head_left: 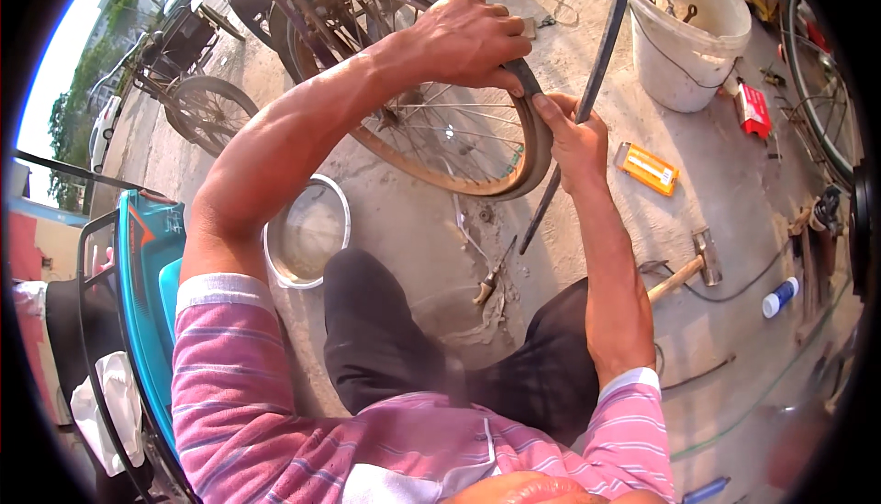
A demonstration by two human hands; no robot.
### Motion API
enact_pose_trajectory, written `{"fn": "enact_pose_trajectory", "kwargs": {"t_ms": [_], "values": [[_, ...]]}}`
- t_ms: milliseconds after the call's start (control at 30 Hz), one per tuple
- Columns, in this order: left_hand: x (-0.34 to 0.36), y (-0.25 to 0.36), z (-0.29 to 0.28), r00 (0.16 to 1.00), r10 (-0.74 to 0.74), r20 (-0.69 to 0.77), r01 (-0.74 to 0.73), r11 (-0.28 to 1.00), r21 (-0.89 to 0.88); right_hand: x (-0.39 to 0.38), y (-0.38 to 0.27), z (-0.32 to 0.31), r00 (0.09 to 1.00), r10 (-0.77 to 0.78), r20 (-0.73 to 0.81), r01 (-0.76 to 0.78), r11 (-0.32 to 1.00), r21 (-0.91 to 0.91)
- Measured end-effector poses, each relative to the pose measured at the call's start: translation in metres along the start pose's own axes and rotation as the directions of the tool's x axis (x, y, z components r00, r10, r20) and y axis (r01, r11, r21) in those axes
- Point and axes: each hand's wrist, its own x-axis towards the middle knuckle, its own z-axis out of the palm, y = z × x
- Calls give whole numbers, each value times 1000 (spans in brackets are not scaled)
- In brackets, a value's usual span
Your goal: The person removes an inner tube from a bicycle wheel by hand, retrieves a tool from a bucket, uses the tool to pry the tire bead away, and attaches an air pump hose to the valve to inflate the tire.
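while left hand (473, 40) and right hand (578, 141) grip the tyre (542, 141), fingers curled, at the right side of the wheel (390, 117), rubber looks stiff, springy, likely not slippery; best held across both sidewalls.

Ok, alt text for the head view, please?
A left hand and right hand, close together, grip the dark tyre of a spoked wheel. To the right are a white bucket, a yellow-orange packet and a wooden-handled hammer.
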Motion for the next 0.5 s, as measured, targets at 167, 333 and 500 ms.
{"fn": "enact_pose_trajectory", "kwargs": {"t_ms": [167,333,500], "values": [[-14,-29,-6,988,-152,-16,152,988,-5,-5,9,-19,998,58,35,-59,998,35],[-20,-50,-30,975,-222,-3,221,972,-84,-6,30,-45,969,201,141,-203,979,-3],[-23,-52,-19,983,-60,-174,51,997,-50,5,66,-43,953,287,93,-280,956,-82]]}}
